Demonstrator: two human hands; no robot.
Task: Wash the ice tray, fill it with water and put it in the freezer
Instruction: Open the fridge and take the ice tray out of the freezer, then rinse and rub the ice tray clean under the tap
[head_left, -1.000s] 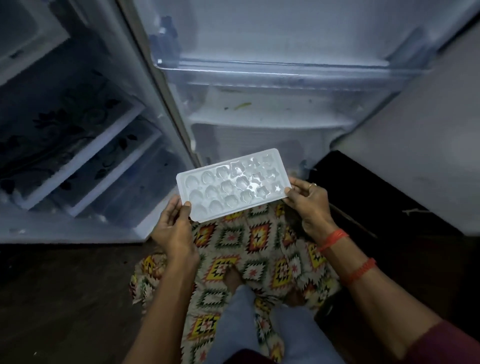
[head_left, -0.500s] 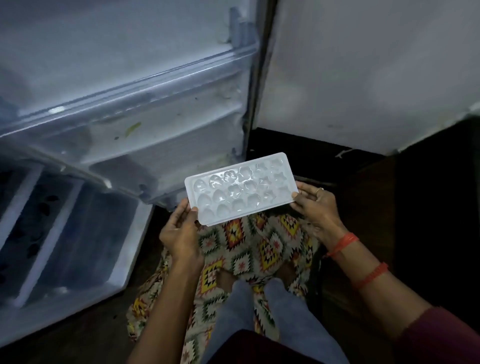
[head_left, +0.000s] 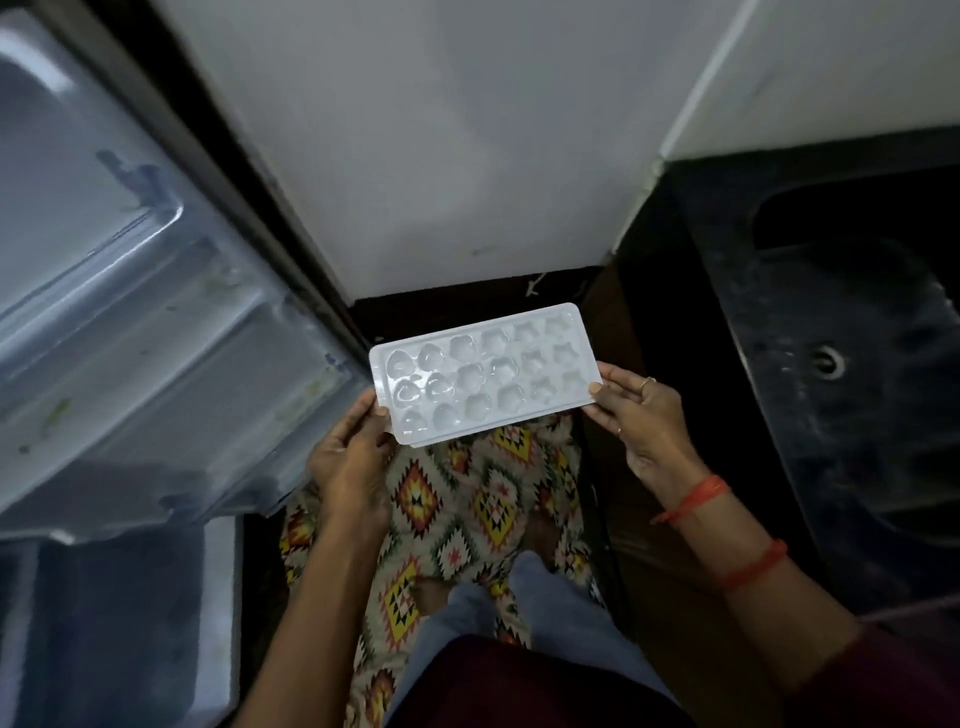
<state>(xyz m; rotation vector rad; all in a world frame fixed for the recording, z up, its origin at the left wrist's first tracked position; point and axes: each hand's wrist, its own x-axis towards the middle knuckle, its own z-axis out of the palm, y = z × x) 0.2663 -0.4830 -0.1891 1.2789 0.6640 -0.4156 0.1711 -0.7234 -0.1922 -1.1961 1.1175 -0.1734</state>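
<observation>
Ice tray (head_left: 480, 374): white, translucent plastic, three rows of six moulded cavities, some heart-like, some star-like. Held in the air in front of the person, long side across the view, right end a bit farther from the camera than the left. Cavities face up. Cannot tell if there is water in them.

Left hand (head_left: 350, 457) grips the tray's left short end near the front corner, thumb on the top rim, fingers curled under it. Right hand (head_left: 641, 415) pinches the right short end at the front corner, thumb tip on the rim, fingers below the edge. Ring (head_left: 647, 383) on a right finger, two red thread bands (head_left: 696, 499) on the right wrist and forearm.

Directly under the tray, on the floor: patterned mat (head_left: 457, 509) with diamond motifs in yellow, red and black. The person's legs in blue trousers (head_left: 545, 597) stand on it.

Left of the tray: open fridge door (head_left: 130, 338), inner side showing, clear door shelves with a few green specks. Its edge is just beside the tray's left end, not touching.

Behind the tray: a white wall (head_left: 441, 156).

Right, well apart from the tray: black sink (head_left: 857, 415) with a round metal drain (head_left: 826, 361). The basin is dark and its detail is hard to read.
</observation>
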